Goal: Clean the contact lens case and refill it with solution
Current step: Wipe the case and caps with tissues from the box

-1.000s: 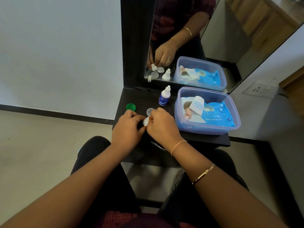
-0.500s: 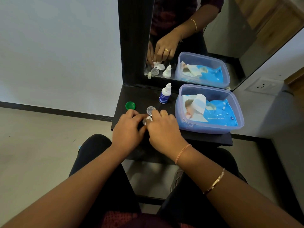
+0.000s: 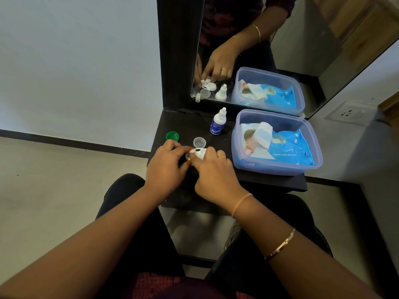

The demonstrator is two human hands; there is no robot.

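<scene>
The white contact lens case (image 3: 198, 152) lies on the black shelf (image 3: 269, 180), mostly covered by my fingers. My left hand (image 3: 165, 167) pinches its left end between thumb and fingers. My right hand (image 3: 212, 171) has its fingers curled over the case's right side, seemingly with a bit of white wipe under them. A clear cap (image 3: 199, 142) lies just behind the case and a green cap (image 3: 172, 135) sits further left. The small solution bottle (image 3: 218, 122), white with a blue label, stands upright behind them with its tip on.
A clear plastic box (image 3: 278, 167) holding a blue pack of wet wipes (image 3: 282, 147) fills the shelf's right side. A mirror (image 3: 248, 50) stands behind the shelf and reflects the hands and objects. My knees are under the shelf's front edge.
My right hand has shifted slightly to the right over the case, and more of the white case shows between the hands. The left hand keeps its hold.
</scene>
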